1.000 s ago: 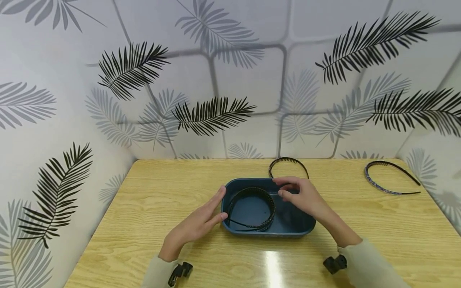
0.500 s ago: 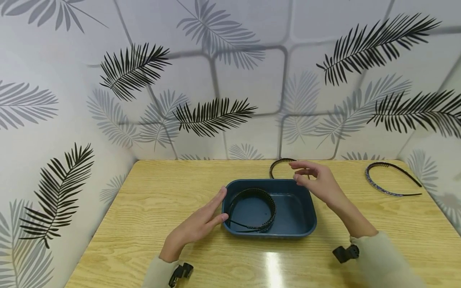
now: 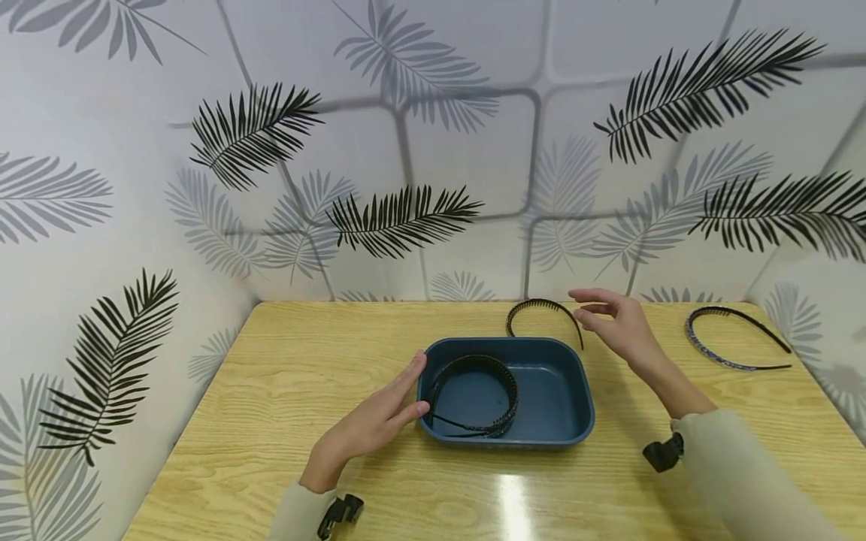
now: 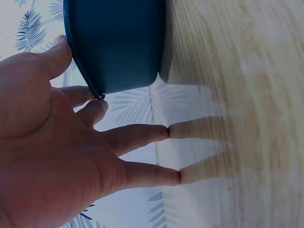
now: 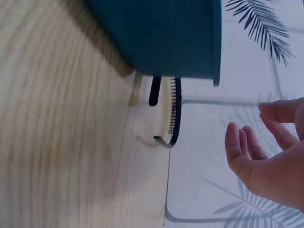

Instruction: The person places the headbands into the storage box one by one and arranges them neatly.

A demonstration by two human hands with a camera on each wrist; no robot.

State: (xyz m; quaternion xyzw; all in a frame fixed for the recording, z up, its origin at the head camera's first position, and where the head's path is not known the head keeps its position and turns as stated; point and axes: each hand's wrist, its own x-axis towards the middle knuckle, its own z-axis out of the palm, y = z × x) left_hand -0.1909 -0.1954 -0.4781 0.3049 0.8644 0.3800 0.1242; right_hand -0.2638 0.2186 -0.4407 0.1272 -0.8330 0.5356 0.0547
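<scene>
A dark blue oblong tub (image 3: 555, 398) stands on the table, with several black toothed headbands (image 3: 510, 394) lying in its left half. My left hand (image 3: 368, 421) touches the tub's left end, thumb and forefinger at the rim. In the left wrist view, two other fingers (image 4: 142, 175) of that hand stretch down to the tabletop. Behind the tub lies another black toothed headband (image 3: 541, 303), partly hidden by the back rim. Just right of this headband, my right hand (image 3: 622, 327) hovers with loosely bent fingers and nothing in it.
A blue-patterned headband (image 3: 710, 349) lies at the table's far right. The wood-grain table (image 3: 304, 353) meets a leaf-printed wall (image 3: 473, 255) along its back edge, with more printed wall at both sides.
My right hand has moved from over the tub's inside, up and to the right, past its back right corner. The left hand has stayed at the tub's left end.
</scene>
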